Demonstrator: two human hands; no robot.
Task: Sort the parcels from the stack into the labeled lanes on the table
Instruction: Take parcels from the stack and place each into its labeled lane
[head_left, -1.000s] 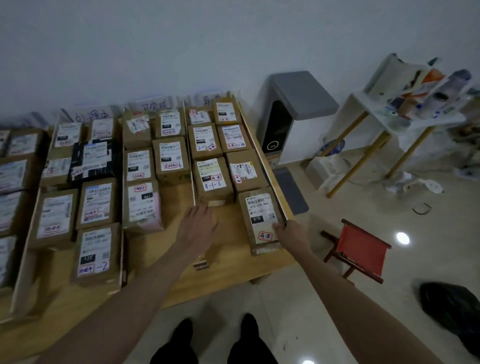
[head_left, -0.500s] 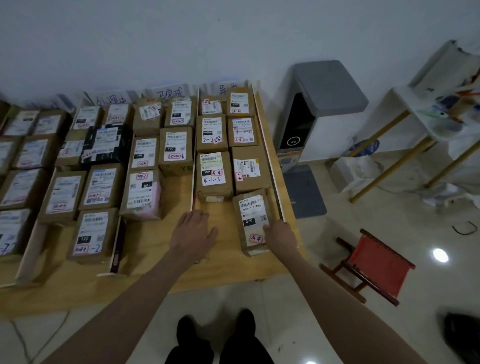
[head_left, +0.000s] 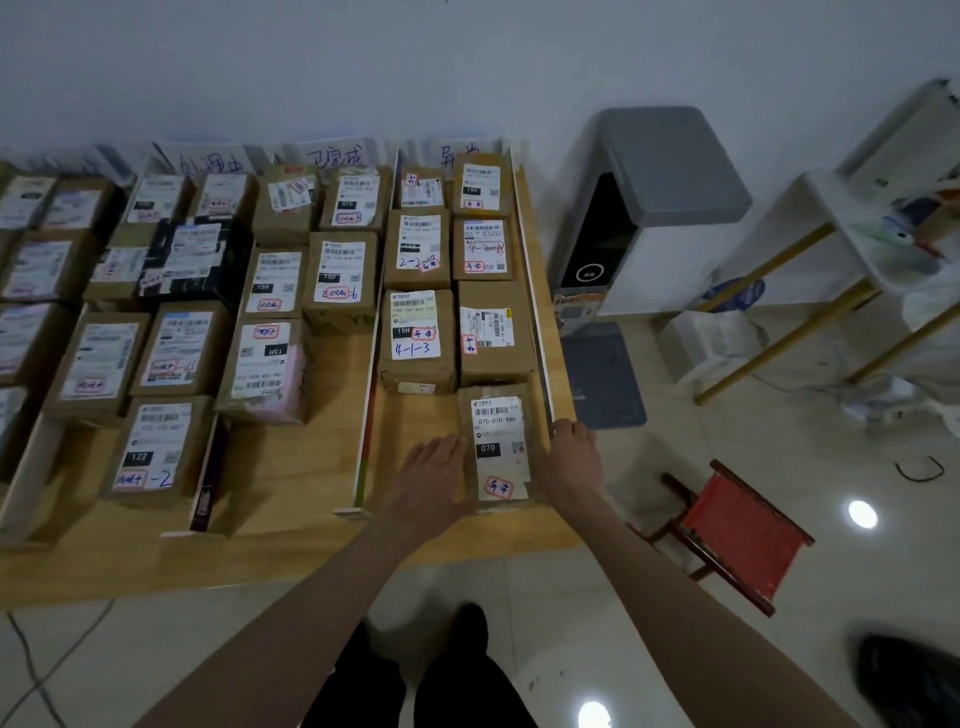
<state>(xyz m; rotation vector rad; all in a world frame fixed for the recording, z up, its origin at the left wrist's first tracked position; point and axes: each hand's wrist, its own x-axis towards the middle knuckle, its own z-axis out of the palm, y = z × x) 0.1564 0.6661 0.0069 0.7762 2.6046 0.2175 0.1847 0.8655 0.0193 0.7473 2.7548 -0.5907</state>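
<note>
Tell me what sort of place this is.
Probably a small parcel-sorting room: labelled cardboard parcels lie in divided lanes on a wooden table, with handwritten lane signs against the wall.

The parcels (head_left: 21, 332) in the leftmost lane are cut off by the left picture edge, and their labels are blurred beyond reading. The handwritten lane signs (head_left: 337, 156) at the far end are partly hidden behind the far parcels. The right side of the near right parcel (head_left: 498, 447) is covered by the right hand (head_left: 566, 462). The white rack (head_left: 878, 228) at right is cut by the picture edge; the items on it cannot be identified.
</note>
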